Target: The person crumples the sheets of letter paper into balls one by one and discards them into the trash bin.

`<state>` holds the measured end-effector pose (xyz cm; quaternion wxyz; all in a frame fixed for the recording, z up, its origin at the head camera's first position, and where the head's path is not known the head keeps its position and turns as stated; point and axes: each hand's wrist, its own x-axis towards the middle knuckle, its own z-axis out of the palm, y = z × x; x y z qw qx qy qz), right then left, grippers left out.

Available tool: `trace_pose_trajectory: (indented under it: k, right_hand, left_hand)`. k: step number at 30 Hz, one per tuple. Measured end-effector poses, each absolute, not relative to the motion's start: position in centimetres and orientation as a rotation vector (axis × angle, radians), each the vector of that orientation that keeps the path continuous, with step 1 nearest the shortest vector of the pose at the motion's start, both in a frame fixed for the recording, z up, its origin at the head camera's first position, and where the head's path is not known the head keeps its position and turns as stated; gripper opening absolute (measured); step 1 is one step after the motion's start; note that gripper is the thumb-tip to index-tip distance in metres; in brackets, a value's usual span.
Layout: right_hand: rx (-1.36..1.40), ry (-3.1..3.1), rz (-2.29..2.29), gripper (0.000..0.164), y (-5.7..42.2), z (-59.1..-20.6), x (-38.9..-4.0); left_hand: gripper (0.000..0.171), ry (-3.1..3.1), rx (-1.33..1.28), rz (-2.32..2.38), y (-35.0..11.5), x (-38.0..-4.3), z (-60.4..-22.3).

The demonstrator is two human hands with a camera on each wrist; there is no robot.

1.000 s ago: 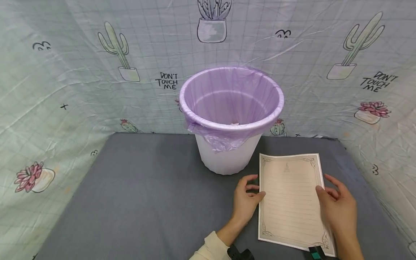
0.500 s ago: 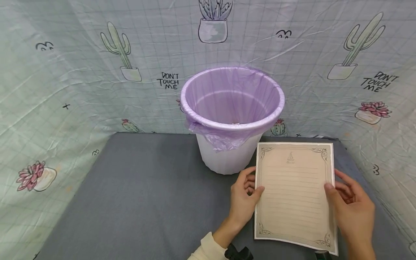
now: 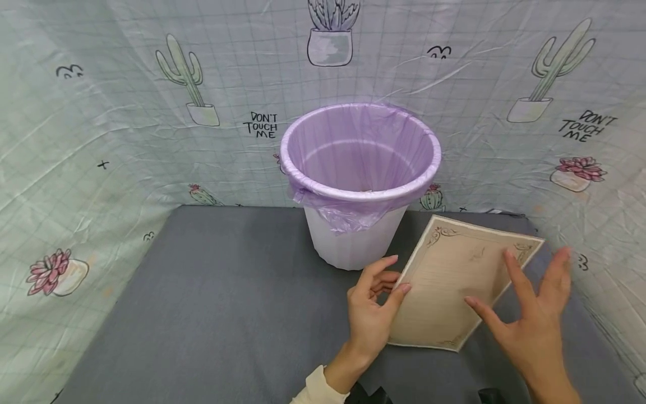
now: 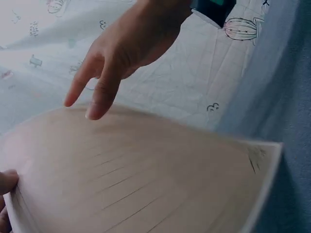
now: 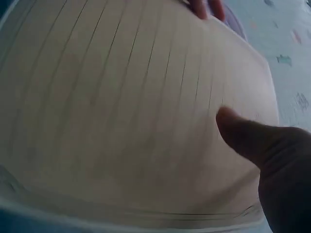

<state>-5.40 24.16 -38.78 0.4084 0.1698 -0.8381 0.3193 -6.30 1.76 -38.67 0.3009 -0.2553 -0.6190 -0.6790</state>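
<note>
A beige sheet of lined letter paper [image 3: 439, 286] with scrolled corners is held tilted above the table's right side. My left hand [image 3: 370, 314] pinches its left edge between thumb and fingers. In the left wrist view the paper bows upward, and the left thumb [image 4: 8, 181] shows at its edge. My right hand [image 3: 535, 320] hovers in front of the sheet's right side, fingers spread and holding nothing. The right wrist view shows its thumb [image 5: 243, 133] over the paper; whether it touches is unclear.
A white bin [image 3: 353, 247] with a purple liner [image 3: 353, 157] stands behind the paper, near the table's back edge. A small reddish bit shows inside it. Cactus-print cloth [image 3: 227, 67] encloses the back and sides of the grey table [image 3: 212, 314].
The paper, earlier held upright by both hands, now leans with its top to the right. My right hand has let go of its edge and spread its fingers; the left still pinches.
</note>
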Motion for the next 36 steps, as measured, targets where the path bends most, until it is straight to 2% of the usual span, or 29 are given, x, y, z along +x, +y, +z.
trace_pose_trajectory:
  k: [3,9,13,17,21,24,27,31,34,36]
  right_hand:
    - [0.582,-2.088,0.72,0.086,23.0,-38.4,-5.4]
    - [0.869,-2.125,0.914,0.098,20.4,-38.8,-5.1]
    - [0.986,-2.077,1.023,0.089,18.8,-39.4,-4.9]
    - [0.903,-2.039,0.969,0.07,18.1,-39.9,-4.5]
    - [0.81,-2.019,0.981,0.063,18.2,-40.1,-4.4]
    - [0.797,-2.02,1.064,0.06,18.5,-40.0,-4.4]
    - [0.766,-2.058,1.102,0.056,18.7,-39.6,-4.4]
    - [0.586,-2.164,1.096,0.057,18.6,-38.5,-4.3]
    - [0.432,-2.241,1.136,0.067,18.3,-37.6,-4.4]
    - [0.371,-2.299,1.183,0.068,18.1,-37.1,-4.4]
  left_hand:
    - [0.046,-1.624,-0.749,-1.793,1.4,-6.0,-38.0]
    - [0.05,-1.619,-0.98,-1.67,0.9,-5.7,-37.0]
    - [0.049,-1.617,-1.06,-1.574,0.7,-5.7,-36.9]
    - [0.042,-1.591,-1.039,-1.464,0.5,-6.0,-37.0]
    - [0.042,-1.593,-0.934,-1.264,-0.1,-6.6,-37.0]
    - [0.056,-1.666,-0.887,-1.146,-0.9,-7.1,-37.2]
    - [0.068,-1.785,-0.937,-1.226,-1.4,-7.3,-37.5]
    - [0.07,-1.909,-0.931,-1.541,-1.7,-7.1,-37.9]
    - [0.06,-1.941,-0.863,-1.632,-1.8,-7.0,-38.1]
    - [0.051,-1.933,-0.827,-1.653,-1.9,-6.9,-38.2]
